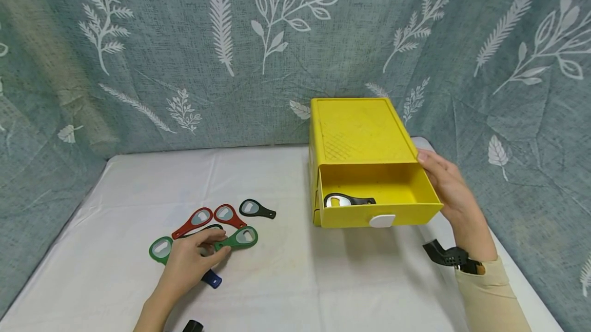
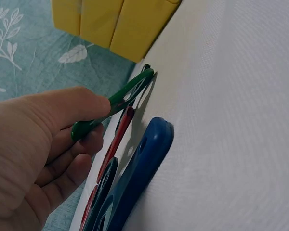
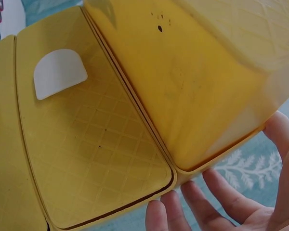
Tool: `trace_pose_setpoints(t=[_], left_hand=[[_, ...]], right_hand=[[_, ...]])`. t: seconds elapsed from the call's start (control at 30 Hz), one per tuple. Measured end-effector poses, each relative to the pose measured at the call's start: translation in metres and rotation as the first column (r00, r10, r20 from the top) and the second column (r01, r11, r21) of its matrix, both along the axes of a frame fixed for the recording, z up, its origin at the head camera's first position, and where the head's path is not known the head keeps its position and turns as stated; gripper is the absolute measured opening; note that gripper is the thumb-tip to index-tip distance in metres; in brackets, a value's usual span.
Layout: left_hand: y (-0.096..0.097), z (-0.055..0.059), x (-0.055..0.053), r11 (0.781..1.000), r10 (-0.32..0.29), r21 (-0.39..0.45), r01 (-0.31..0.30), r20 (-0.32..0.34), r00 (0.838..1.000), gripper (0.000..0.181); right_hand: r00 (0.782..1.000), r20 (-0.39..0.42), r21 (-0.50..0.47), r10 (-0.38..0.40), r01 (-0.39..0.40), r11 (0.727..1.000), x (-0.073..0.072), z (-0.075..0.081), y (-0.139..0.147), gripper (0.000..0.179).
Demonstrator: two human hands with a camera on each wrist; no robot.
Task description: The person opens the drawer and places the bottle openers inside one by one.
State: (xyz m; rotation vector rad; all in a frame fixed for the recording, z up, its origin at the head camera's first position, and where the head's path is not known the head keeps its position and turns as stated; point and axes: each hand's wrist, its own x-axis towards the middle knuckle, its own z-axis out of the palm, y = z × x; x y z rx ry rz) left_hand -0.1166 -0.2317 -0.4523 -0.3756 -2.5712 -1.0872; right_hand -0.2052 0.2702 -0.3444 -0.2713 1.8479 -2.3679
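Note:
My left hand (image 1: 191, 257) pinches the handle of a green bottle opener (image 1: 236, 239) between thumb and fingers. In the left wrist view, this opener (image 2: 118, 101) is tilted, its head close over the cloth. Below and around that hand lie a blue opener (image 1: 212, 279), another green one (image 1: 160, 249) and a dark one partly hidden behind the fingers. At the right, my right hand (image 1: 445, 183) rests along the side of a yellow drawer box (image 1: 362, 132), fingertips (image 3: 209, 175) against its edge. The top drawer (image 1: 337, 217) is pulled out, with a black bottle opener (image 1: 360, 201) inside.
Two red openers (image 1: 186, 226) and a black one (image 1: 263, 212) lie beyond my left hand. White cloth (image 1: 277, 280) covers the table. A patterned curtain (image 1: 184, 55) hangs behind and at both sides. Lower drawers with white handles (image 3: 60, 74) show in the right wrist view.

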Motion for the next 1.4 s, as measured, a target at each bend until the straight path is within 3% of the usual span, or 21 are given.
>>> trace_pose_setpoints(t=[0.43, 0.77, 1.0, 1.4], left_hand=[[-0.001, 0.0, 0.0, 1.0, 0.006, 0.0, -0.006, -0.033, 0.999, 0.032], [-0.002, 0.002, 0.001, 0.999, -0.049, 0.005, 0.05, -0.067, 0.997, 0.032], [-0.001, 0.004, 0.002, 0.996, -0.076, 0.033, 0.078, -0.055, 0.996, 0.03], [-0.003, 0.019, 0.001, 0.988, -0.108, 0.093, 0.124, -0.162, 0.981, 0.035]], right_hand=[[1.0, 0.0, -0.006, 0.002, -0.002, 1.0, 0.001, 0.001, -0.001, 0.025], [1.0, 0.0, 0.003, -0.001, 0.001, 1.0, 0.001, 0.002, -0.001, 0.025], [1.0, 0.001, 0.018, -0.013, 0.013, 1.0, 0.002, 0.003, -0.002, 0.024], [1.0, 0.006, 0.021, -0.014, 0.014, 1.0, 0.002, 0.001, -0.002, 0.025]])
